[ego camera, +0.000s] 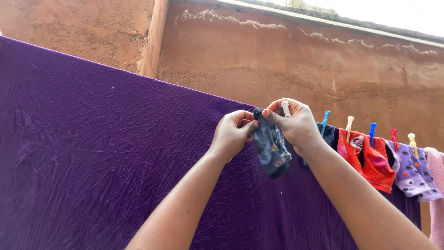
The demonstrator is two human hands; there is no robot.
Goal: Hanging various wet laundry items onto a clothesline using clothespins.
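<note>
Sock: small dark blue sock (272, 149) with a faded print, hanging at the top edge of the purple sheet (101, 157), at about 1 o'clock from the picture's centre.
Long axis: runs 12 to 6 o'clock, cuff up, toe down.
Left hand (232, 133): at the sock's 9 o'clock, fingers pinching the cuff.
Right hand (296, 124): at its 1 o'clock, equally near, thumb on the cuff, fingers gripping a pale peg (286, 109).
Textures: soft knit sock; crinkled sheet; rough clay-brown wall (286, 60).
Neighbours: pegged socks (370, 159) towards 3 o'clock.
</note>
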